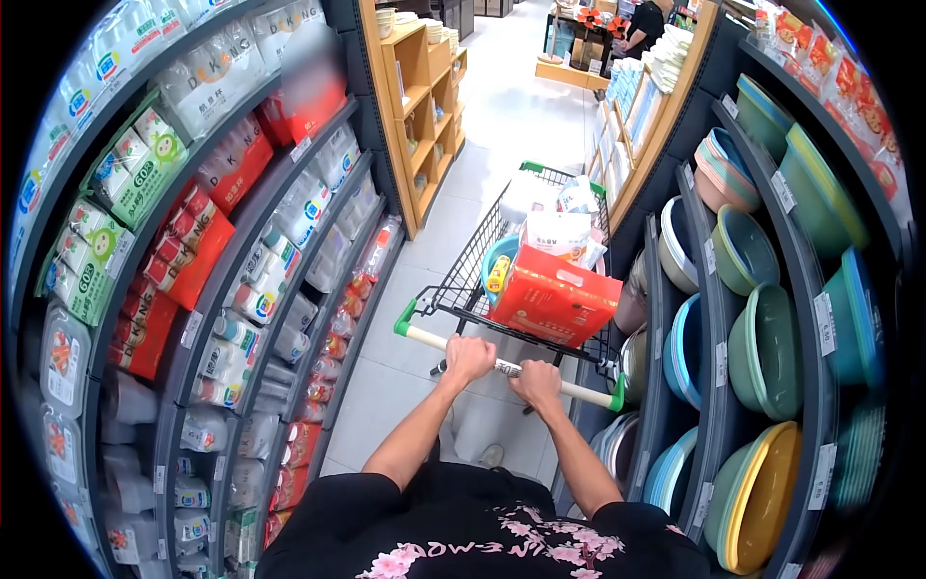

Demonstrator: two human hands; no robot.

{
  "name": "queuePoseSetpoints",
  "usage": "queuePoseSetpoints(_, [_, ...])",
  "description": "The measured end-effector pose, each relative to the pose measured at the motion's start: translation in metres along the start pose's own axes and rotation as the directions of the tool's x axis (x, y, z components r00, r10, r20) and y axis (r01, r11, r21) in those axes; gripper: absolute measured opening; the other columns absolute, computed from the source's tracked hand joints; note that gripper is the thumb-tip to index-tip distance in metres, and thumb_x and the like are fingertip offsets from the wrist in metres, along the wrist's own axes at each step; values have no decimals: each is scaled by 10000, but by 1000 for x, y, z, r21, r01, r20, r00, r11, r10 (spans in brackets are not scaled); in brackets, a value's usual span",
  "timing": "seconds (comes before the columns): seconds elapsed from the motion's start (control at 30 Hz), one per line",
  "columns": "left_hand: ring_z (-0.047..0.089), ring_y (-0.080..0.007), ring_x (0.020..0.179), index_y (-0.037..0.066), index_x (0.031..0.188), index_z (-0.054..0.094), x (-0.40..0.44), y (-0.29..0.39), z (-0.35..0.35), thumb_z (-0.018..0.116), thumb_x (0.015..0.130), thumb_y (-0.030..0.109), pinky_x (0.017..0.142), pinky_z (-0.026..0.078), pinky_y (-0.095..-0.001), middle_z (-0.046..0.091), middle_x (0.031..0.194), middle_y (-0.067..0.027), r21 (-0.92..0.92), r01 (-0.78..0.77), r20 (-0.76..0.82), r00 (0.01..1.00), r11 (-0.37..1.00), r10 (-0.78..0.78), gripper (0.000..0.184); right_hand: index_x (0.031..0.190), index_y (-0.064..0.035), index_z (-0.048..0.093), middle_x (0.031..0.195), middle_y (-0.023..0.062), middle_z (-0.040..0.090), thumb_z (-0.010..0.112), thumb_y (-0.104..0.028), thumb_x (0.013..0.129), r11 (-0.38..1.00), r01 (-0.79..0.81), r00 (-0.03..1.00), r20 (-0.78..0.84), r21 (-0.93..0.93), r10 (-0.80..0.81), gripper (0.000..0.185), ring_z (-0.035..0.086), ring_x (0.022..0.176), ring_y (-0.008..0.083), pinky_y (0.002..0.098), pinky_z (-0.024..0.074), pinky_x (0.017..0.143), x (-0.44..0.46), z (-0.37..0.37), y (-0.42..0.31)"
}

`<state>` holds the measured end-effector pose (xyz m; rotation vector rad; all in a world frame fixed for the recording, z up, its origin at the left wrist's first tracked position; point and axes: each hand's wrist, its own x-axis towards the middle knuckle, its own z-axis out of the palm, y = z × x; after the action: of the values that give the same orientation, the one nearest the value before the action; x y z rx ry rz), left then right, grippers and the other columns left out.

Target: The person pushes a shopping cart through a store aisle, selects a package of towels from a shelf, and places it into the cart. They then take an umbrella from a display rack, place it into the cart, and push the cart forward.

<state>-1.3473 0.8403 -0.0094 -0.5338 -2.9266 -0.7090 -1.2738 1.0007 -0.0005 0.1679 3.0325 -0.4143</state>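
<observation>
While the left hand (471, 359) curls closed around the handle (506, 368) of the shopping cart (471, 257) at the centre of the frame, the right hand (536, 383) is wrapped round the same handle near it. A red box (555, 301) sits in the cart, just above the hands in the picture, and plastic basins (765, 349) stand on shelves (805, 256) at the right.

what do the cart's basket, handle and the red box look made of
Basket: probably metal wire with a dark coating, as thin crossing bars form an open mesh.
Handle: likely smooth plastic, going by the even cream colour and green end pieces; a metal core can't be ruled out.
Red box: probably printed cardboard, given its flat panels and straight edges.
</observation>
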Motion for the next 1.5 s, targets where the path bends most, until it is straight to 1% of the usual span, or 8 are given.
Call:
queuePoseSetpoints(0.5, [670, -343, 609, 41, 648, 725, 41, 8, 16, 500, 842, 314, 700, 503, -440, 668, 641, -184, 69, 37, 54, 998, 997, -41, 403, 803, -80, 756, 765, 194, 704, 652, -300, 713, 999, -30, 999, 25, -26, 31, 260, 702, 736, 368, 454, 563, 724, 39, -19, 19])
queuePoseSetpoints(0.6, [674, -362, 634, 49, 659, 729, 56, -10, 9, 485, 890, 395, 702, 518, -456, 666, 639, -186, 16, 17, 140, 990, 1000, -19, 483, 819, -101, 763, 754, 212, 692, 645, -273, 710, 999, -32, 999, 10, -26, 32, 236, 690, 746, 393, 465, 551, 738, 51, -14, 15])
queuePoseSetpoints(0.7, [680, -379, 674, 40, 699, 733, 68, -24, -14, 482, 883, 632, 714, 530, -468, 677, 671, -196, -22, -89, 324, 942, 996, 91, 669, 793, -84, 762, 744, 214, 689, 655, -357, 757, 998, -41, 999, -24, -42, 40, 295, 686, 721, 399, 464, 550, 726, 62, -15, 5])
queuePoseSetpoints(0.8, [691, -374, 757, 19, 777, 730, 87, -41, -28, 553, 651, 894, 707, 540, -464, 693, 737, -198, -93, -163, 520, 834, 982, 187, 902, 792, -74, 758, 739, 214, 688, 661, -400, 774, 996, -44, 999, -9, -82, 43, 340, 686, 723, 397, 472, 547, 720, 76, -10, -3])
queuePoseSetpoints(0.93, [692, -374, 754, 19, 766, 726, 104, -64, -29, 575, 654, 879, 694, 540, -456, 690, 723, -194, -123, -206, 522, 819, 971, 240, 880, 784, -73, 753, 744, 219, 687, 666, -418, 782, 996, -69, 998, -1, -48, 69, 356, 687, 748, 398, 479, 543, 725, 89, -15, -27])
queuePoseSetpoints(1.1, [684, -372, 700, 5, 733, 714, 123, -86, -38, 579, 654, 873, 645, 525, -461, 683, 700, -193, -116, -268, 465, 836, 956, 291, 881, 837, -85, 756, 784, 221, 691, 692, -419, 777, 994, 24, 972, -235, 108, 2, 345, 681, 793, 405, 495, 524, 743, 110, -6, -46])
queuePoseSetpoints(1.2, [675, -374, 661, -1, 674, 699, 130, -98, -41, 584, 667, 853, 617, 514, -463, 666, 656, -196, -105, -310, 409, 853, 945, 325, 862, 839, -84, 756, 781, 220, 689, 692, -443, 781, 990, -134, 991, -28, -51, 132, 369, 681, 781, 404, 495, 525, 738, 123, -2, -57])
queuePoseSetpoints(1.5, [673, -370, 674, -1, 660, 703, 141, -123, -51, 589, 667, 832, 681, 505, -443, 665, 661, -200, -89, -328, 353, 872, 940, 338, 841, 858, -70, 760, 767, 244, 677, 676, -422, 780, 984, -169, 985, -44, -47, 167, 370, 671, 771, 430, 502, 529, 745, 141, -1, -87])
